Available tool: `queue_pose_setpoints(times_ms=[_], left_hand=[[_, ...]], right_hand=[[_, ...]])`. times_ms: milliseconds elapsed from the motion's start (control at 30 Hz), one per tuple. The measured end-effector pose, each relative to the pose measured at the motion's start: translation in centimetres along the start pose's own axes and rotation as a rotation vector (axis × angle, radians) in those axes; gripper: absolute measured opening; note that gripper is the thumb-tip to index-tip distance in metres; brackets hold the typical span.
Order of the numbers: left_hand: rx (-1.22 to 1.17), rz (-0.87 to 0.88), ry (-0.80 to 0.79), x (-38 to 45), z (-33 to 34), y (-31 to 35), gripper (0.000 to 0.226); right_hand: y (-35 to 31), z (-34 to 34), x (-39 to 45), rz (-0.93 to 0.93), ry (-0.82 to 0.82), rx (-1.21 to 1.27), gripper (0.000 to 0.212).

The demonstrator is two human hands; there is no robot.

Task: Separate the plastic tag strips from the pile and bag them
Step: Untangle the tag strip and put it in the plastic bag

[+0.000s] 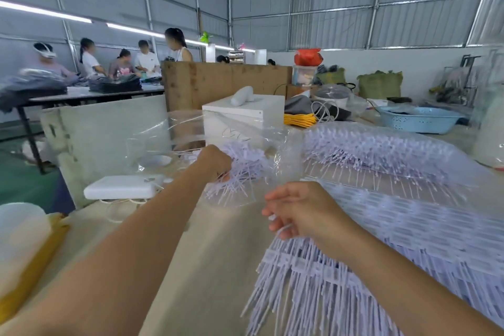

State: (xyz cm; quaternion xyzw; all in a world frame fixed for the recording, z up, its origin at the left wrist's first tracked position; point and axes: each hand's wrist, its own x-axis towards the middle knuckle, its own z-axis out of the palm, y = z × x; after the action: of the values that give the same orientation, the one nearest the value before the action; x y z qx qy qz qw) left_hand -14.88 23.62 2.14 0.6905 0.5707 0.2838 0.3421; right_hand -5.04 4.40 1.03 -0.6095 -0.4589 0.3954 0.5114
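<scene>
A big pile of white plastic tag strips point(409, 248) covers the right half of the table. My right hand point(300, 210) rests on its near left edge and pinches the end of a strip between curled fingers. My left hand point(215, 162) reaches forward into the mouth of a clear plastic bag point(191, 131) and grips a bundle of tag strips point(240, 169) inside it. A second clear bag filled with strips point(381, 150) lies behind the pile.
A white box point(245, 114) stands just behind the open bag. A flat white device with a cable point(122, 187) lies at the left, a blue basin point(417, 118) and yellow cord point(298, 119) at the back right. Several people work at a far table point(90, 91).
</scene>
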Motion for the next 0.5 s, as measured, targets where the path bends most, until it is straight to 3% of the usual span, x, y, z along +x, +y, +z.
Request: queue_pose_setpoints(times_ms=[367,500], left_hand=[[0.644,0.297,0.124,-2.5,1.7,1.2,0.006],[0.691,0.403,0.130,-7.9,0.8,3.0,0.034]], right_hand=[[1.0,-2.1,-2.6,-0.029,0.032,0.084,0.011],[0.8,-2.4,-4.3,-0.003,0.065,0.088,0.012]])
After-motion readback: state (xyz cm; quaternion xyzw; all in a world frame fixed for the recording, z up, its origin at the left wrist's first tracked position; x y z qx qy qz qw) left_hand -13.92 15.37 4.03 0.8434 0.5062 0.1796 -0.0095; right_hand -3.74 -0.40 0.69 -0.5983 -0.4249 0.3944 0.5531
